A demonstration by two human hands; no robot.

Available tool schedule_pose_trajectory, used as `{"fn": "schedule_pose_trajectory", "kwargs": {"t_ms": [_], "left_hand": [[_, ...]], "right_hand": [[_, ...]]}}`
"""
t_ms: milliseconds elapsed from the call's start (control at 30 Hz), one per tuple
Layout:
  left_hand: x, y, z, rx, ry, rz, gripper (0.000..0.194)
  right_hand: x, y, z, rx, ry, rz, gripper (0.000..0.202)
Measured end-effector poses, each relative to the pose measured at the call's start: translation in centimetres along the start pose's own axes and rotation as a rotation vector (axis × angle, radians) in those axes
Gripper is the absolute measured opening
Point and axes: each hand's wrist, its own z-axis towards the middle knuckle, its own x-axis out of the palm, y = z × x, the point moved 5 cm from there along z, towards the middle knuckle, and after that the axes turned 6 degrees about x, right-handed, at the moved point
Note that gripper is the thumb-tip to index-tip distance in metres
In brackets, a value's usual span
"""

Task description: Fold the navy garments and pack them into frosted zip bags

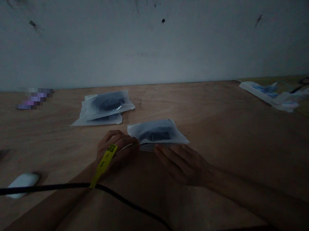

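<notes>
A frosted plastic bag (157,127) with something dark inside lies on the wooden table. My left hand (118,144) is closed at the bag's near left corner, its fingertips curled out of sight. At the near edge, towards the right, the fingers of my right hand (184,162) are pressed together on the plastic. Beyond my left hand, several similar frosted bags (105,103) lie in a small stack, also with dark contents. The picture is dim, and what exactly the bags hold cannot be made out.
A black cable (128,201) with a yellow tag (104,164) crosses in front of my left arm. A white rounded object (23,184) lies at left. White packaging with blue print (271,93) is at far right. A pale wall (148,49) borders the table (221,130).
</notes>
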Motion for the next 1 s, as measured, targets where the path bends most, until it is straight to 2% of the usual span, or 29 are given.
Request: {"fn": "schedule_pose_trajectory", "kwargs": {"t_ms": [100,200,267,400,467,567,700,833,933,1000], "left_hand": [[-0.1,-0.4,0.4,0.026,-0.081,0.015,0.014],[0.1,-0.5,0.5,0.045,-0.080,0.014,0.013],[0.3,-0.6,0.4,0.055,-0.065,0.009,0.014],[0.5,-0.6,0.1,0.052,-0.108,0.011,0.017],[0.8,-0.7,0.2,0.048,-0.084,-0.012,0.018],[1.7,-0.6,0.4,0.013,0.060,-0.065,0.030],[2.7,0.0,0.0,-0.023,0.236,-0.070,0.049],[3.9,0.7,-1.0,-0.062,0.384,-0.135,0.054],[4.4,0.9,-1.5,-0.046,0.454,-0.202,0.058],[4.6,0.9,-1.7,-0.016,0.485,-0.255,0.064]], "right_hand": [[0.5,0.2,0.0,0.017,0.042,-0.043,0.030],[1.2,0.5,0.1,0.029,0.107,0.010,0.029],[1.7,0.3,0.2,0.096,0.165,0.071,0.030],[2.5,-0.6,0.0,0.289,0.300,0.228,0.039],[2.7,-1.0,-0.2,0.354,0.358,0.290,0.045],[2.8,-1.4,-0.2,0.401,0.398,0.322,0.051],[2.5,-1.3,-0.3,0.370,0.303,0.332,0.047],[1.6,-0.7,-0.4,0.248,0.067,0.299,0.033],[0.6,-0.6,-0.2,0.195,-0.076,0.291,0.016],[-0.2,-0.5,0.1,0.171,-0.123,0.338,0.013]]}}
